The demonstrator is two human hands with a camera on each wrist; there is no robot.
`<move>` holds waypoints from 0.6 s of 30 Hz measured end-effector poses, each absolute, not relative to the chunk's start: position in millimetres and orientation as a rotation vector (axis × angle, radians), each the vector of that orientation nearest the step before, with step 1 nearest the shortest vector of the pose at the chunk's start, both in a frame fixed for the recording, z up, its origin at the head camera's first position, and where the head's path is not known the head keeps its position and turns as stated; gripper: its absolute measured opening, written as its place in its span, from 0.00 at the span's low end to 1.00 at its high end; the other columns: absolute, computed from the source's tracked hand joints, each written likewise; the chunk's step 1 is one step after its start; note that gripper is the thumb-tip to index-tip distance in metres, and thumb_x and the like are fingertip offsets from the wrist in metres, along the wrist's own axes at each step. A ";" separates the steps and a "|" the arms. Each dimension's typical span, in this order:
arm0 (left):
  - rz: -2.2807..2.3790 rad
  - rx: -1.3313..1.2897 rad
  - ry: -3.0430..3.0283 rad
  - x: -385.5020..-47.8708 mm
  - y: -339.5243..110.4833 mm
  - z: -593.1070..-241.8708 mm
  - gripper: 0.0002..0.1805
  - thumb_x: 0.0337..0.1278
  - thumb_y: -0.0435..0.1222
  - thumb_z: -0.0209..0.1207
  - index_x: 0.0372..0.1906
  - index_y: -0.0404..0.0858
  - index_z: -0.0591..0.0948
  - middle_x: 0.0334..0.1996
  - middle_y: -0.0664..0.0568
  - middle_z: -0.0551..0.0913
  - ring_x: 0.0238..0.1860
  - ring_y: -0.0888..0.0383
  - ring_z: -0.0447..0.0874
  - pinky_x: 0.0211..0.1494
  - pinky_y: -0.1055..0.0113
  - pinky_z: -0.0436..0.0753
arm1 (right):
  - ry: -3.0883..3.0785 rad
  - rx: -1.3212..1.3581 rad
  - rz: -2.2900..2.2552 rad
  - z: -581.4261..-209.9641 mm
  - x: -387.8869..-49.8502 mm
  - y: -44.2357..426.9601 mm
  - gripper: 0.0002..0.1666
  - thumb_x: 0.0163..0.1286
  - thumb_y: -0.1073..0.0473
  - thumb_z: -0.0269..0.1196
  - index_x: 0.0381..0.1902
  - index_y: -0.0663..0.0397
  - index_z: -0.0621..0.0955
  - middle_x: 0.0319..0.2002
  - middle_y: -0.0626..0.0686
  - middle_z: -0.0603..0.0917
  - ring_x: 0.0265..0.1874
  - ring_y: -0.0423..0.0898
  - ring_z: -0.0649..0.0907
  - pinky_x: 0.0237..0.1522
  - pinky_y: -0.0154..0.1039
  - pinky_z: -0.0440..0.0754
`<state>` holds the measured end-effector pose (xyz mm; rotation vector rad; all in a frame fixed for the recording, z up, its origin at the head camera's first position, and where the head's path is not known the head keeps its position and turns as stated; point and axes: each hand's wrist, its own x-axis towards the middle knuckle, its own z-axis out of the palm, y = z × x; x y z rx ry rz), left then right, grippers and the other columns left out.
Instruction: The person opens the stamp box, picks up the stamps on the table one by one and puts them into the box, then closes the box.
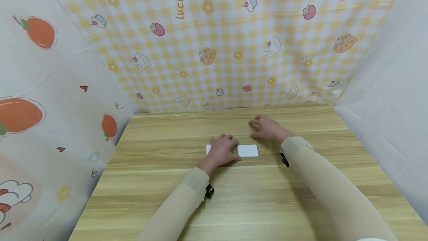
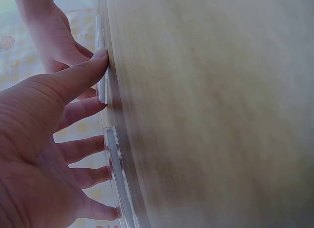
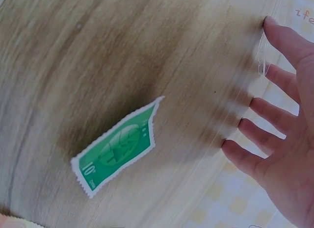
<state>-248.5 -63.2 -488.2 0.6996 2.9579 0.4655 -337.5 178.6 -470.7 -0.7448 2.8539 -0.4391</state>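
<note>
A yellow checked cloth [image 1: 234, 29] hangs behind the wooden counter [image 1: 247, 207]. The left hand [image 1: 220, 151] and right hand [image 1: 268, 127] are apart, both with fingers spread. Mid-counter, a flat white card [image 1: 248, 150] lies by the left hand, and a second card [image 1: 208, 148] peeks out under it. A clear thing [image 3: 262, 56] and a green stamp [image 3: 117, 149] are near the right hand.

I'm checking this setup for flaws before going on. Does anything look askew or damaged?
The green stamp does: in the right wrist view, beside the right hand, it appears bowed rather than flat on the table, with one corner bent. I cannot tell whether it is creased.
</note>
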 end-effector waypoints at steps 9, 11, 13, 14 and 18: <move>0.451 0.707 2.964 -250.3 -63.6 -489.2 0.32 0.51 0.62 0.70 0.59 0.52 0.83 0.67 0.50 0.74 0.67 0.47 0.67 0.63 0.27 0.61 | 2.858 -0.727 -0.423 -471.5 -338.4 178.3 0.39 0.66 0.43 0.70 0.70 0.53 0.75 0.69 0.66 0.69 0.67 0.66 0.69 0.63 0.66 0.67; 0.444 0.703 2.960 -249.7 -63.4 -488.3 0.32 0.51 0.62 0.69 0.59 0.52 0.82 0.67 0.50 0.74 0.67 0.47 0.67 0.62 0.28 0.62 | 2.856 -0.722 -0.431 -472.3 -338.3 178.3 0.39 0.66 0.42 0.70 0.70 0.52 0.75 0.69 0.65 0.69 0.66 0.66 0.69 0.63 0.65 0.67; 0.433 0.701 2.957 -249.3 -63.3 -487.7 0.32 0.51 0.62 0.69 0.60 0.53 0.82 0.67 0.50 0.74 0.68 0.47 0.67 0.62 0.28 0.62 | 2.855 -0.717 -0.438 -473.1 -338.1 178.4 0.40 0.66 0.42 0.70 0.71 0.51 0.74 0.69 0.65 0.69 0.66 0.66 0.70 0.63 0.65 0.68; 0.430 0.699 2.956 -249.2 -63.1 -487.5 0.32 0.51 0.62 0.69 0.59 0.53 0.82 0.67 0.50 0.74 0.67 0.47 0.67 0.62 0.29 0.62 | 2.854 -0.717 -0.438 -473.6 -337.8 178.5 0.40 0.66 0.42 0.70 0.71 0.51 0.74 0.69 0.65 0.69 0.66 0.66 0.70 0.63 0.66 0.68; 0.435 0.692 2.953 -248.4 -62.4 -486.8 0.32 0.51 0.61 0.69 0.59 0.52 0.82 0.67 0.50 0.74 0.68 0.47 0.67 0.62 0.28 0.61 | 2.848 -0.713 -0.443 -473.5 -335.8 178.7 0.40 0.67 0.42 0.69 0.72 0.50 0.72 0.69 0.65 0.68 0.66 0.66 0.69 0.61 0.67 0.69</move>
